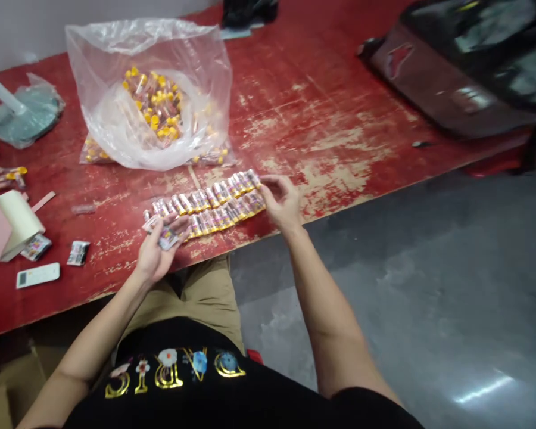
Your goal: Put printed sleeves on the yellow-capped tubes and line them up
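Observation:
Two rows of small clear tubes with yellow caps (218, 221) lie side by side along the table's front. At the right end of the rows, my right hand (282, 201) has its thumb and forefinger curled together against the last tube. Fine detail at those fingertips is blurred. My left hand (154, 253) is palm up over the left end of the rows, with small printed packets (167, 239) held between thumb and fingers. How many packets it holds is hard to make out.
Behind the rows stands a large clear plastic bag (102, 89) full of yellow-capped tubes. To the left lie a white remote (38, 275), a loose printed packet (77, 253) and an open notebook (20, 220). A dark bag (446, 89) occupies the right side of the red table (286, 113).

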A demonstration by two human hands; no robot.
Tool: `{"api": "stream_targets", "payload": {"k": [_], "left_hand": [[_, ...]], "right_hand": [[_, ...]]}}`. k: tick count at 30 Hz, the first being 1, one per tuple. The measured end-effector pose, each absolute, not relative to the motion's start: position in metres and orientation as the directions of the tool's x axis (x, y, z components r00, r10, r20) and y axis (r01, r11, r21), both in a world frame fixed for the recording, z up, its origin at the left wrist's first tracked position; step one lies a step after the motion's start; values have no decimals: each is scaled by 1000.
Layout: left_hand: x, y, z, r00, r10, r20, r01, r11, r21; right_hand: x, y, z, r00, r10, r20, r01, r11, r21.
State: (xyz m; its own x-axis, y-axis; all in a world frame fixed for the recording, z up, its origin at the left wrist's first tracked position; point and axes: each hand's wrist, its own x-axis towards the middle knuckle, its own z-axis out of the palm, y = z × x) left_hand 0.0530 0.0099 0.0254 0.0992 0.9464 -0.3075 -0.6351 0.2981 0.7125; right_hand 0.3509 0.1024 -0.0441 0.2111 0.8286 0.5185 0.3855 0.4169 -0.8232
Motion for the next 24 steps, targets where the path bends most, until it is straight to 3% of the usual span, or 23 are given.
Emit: {"api": "stream_targets", "payload": {"k": [4, 7, 10, 14, 17, 20, 22, 24], "left_hand": [[69, 12, 28, 187, 968, -167, -639, 249, 728], [65, 5, 27, 186, 976, -116, -640, 210, 740], [53, -7, 22, 153, 984, -92, -669, 171, 724], [35, -17, 13, 44, 989, -139, -723, 128, 679], [22, -16, 4, -81, 968, -236, -725, 105, 681], [6, -10, -4, -160, 936, -312, -713, 109, 693], [-5, -7, -7, -181, 913, -366, -702, 141, 698], [-14, -6, -8, -208, 885, -418, -691, 169, 702]], "right_hand": [[236, 35, -6, -93, 930, 357, 112, 366, -924], [179, 10, 0, -88, 948, 305, 1, 306, -952], [162, 3, 1, -99, 930, 354, 156, 366, -917], [158, -8, 10, -182, 878, 443, 475, 473, -742], [158, 1, 17, -271, 876, 400, 475, 483, -736], [164, 65, 25, -329, 840, 431, 420, 539, -730], [167, 140, 32, -207, 800, 563, 527, 576, -625], [166, 223, 42, -217, 787, 578, 659, 555, -508]]}}
